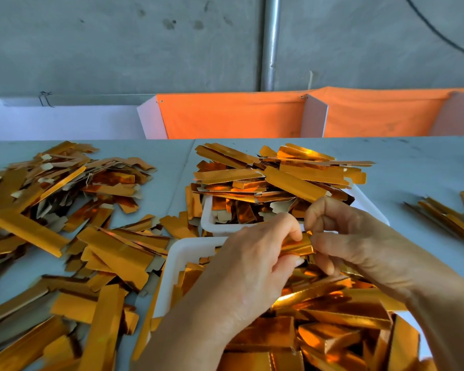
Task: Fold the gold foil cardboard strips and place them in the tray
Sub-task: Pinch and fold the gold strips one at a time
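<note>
Your two hands meet in the middle of the frame, a little to the right, and between them you hold one gold foil cardboard strip [298, 246]. Your left hand [255, 266] comes from the lower centre; its thumb and curled fingers pinch the left part of the strip. Your right hand [351, 245] comes from the lower right; its fingers are bent and its fingertips grip the right end of the same strip, so both hands are closed on it. Only a short piece of the strip shows between the fingers, and it looks bent along its length, but how far it is folded you cannot tell here. The strip is in the air just above the near white tray [176, 266], which lies at the lower centre and is heaped with gold strips under your wrists. Directly behind it, touching or almost touching, stands a second white tray [207, 214], also piled high, with strips reaching over its rim at the far side. On the left half of the frame a wide loose pile of strips [65, 210] spreads over the grey table [413, 167], some with the plain brown card side up. At the right edge of the frame lies a smaller bundle of strips [450, 218], well apart from the trays. Behind the table, in the upper middle, hangs an orange cloth [233, 116] between white panels, against a grey concrete wall [118, 49] with a metal pipe [270, 41].
</note>
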The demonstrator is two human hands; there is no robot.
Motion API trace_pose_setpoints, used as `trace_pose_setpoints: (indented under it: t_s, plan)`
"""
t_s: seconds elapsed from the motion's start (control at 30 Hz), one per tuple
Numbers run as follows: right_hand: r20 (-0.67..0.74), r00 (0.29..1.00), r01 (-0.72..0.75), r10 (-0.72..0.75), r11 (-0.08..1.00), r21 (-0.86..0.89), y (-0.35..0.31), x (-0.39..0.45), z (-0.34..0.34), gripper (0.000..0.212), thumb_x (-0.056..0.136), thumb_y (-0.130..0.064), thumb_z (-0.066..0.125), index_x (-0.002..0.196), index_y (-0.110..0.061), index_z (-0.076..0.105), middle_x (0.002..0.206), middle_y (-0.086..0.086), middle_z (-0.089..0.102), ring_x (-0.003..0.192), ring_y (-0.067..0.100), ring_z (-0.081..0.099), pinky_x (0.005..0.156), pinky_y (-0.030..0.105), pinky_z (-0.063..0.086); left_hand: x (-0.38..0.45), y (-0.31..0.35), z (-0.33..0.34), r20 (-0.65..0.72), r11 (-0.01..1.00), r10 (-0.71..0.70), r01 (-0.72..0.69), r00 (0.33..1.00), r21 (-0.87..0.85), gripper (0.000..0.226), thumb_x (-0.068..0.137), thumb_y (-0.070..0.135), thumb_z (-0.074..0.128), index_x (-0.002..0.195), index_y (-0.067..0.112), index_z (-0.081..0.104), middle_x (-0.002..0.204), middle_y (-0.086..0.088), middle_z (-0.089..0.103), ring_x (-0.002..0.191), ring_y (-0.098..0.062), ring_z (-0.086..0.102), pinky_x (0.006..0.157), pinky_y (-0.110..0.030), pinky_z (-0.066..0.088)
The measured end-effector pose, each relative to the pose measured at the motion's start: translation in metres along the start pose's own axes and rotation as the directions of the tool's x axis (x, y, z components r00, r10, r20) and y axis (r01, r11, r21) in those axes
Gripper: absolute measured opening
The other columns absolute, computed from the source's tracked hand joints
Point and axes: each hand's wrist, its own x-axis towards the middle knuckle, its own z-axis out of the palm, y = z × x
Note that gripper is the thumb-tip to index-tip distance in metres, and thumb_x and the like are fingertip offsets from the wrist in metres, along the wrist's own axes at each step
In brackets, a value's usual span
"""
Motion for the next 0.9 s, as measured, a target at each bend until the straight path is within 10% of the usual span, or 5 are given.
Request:
trace_pose_setpoints:
  t_s: [0.9]
  plan:
    - [0.050,0.998,0.037,-0.032,0.994,-0.107,-0.0044,-0.0033,-0.0039,0.020,0.069,-0.002,0.066,0.081,-0.016,0.058,0.058,0.002,0.055,0.047,0.015,0.051,0.050,0.018,0.045,0.0047,0.0020,0.0008,-0.035,0.993,0.080,-0.077,0.996,0.092,0.020,0.086,0.030,0.065,0.101,0.027,0.053,0.105,0.019,0.034,0.093,0.002,0.040,0.069,0.000,0.037]
